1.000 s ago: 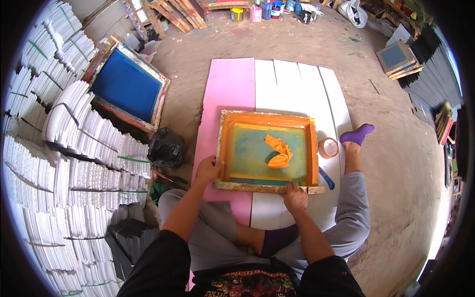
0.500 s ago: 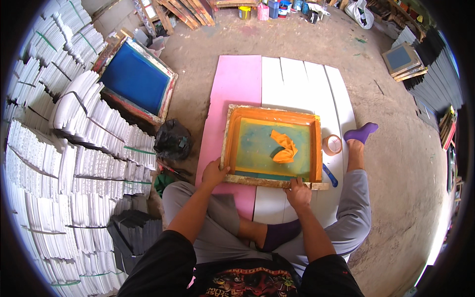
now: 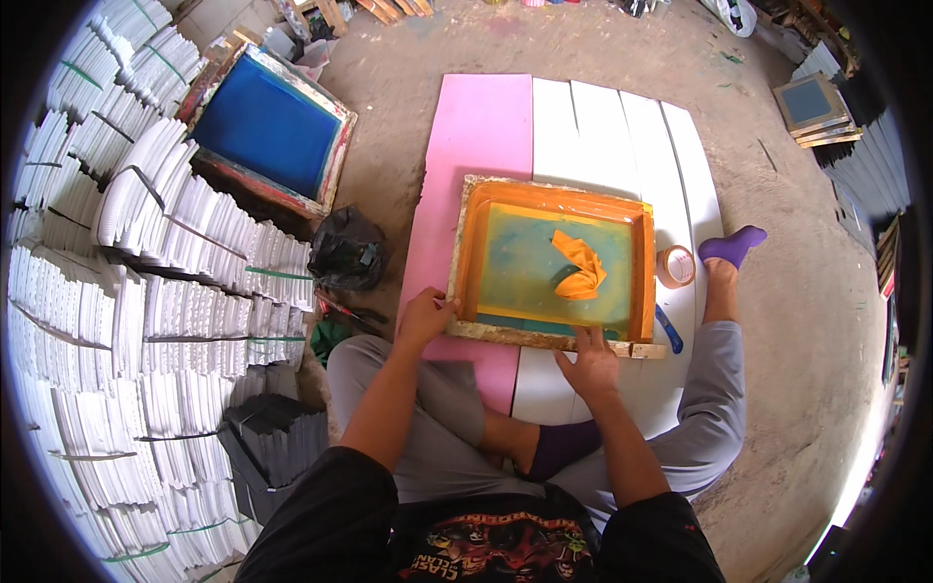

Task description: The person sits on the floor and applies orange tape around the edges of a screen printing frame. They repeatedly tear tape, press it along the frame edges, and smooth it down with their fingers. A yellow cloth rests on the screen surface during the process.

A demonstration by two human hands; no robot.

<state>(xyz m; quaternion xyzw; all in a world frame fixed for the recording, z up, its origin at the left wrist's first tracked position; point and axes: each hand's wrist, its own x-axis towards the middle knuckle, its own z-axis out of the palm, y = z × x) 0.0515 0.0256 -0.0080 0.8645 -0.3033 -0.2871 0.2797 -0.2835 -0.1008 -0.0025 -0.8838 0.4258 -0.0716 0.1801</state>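
A wooden screen-printing frame point(image 3: 552, 337), its inner sides smeared orange, lies before me on pink and white sheets. A crumpled orange cloth-like piece point(image 3: 580, 279) rests on its yellow-bordered, teal-stained mesh point(image 3: 520, 257). My left hand point(image 3: 426, 317) is closed on the frame's near left corner. At the near edge, right of the middle, the fingers of my right hand point(image 3: 592, 365) touch the wood with the thumb spread away. Close to the frame's right side are a roll of tape point(image 3: 675, 266) and a blue-handled tool point(image 3: 669, 328).
Strapped stacks of white sheets point(image 3: 194, 321) rise along the left. Behind them leans a blue-meshed frame point(image 3: 267, 126), with a black plastic bag point(image 3: 346, 249) nearby. My legs bracket the pink sheet point(image 3: 476, 126) and white sheets point(image 3: 637, 136). Small frames point(image 3: 814, 109) are piled at far right.
The view has shifted, so the scene sits differently in the picture. My right hand's thumb has spread away from the frame's edge; my left hand stays at the corner.
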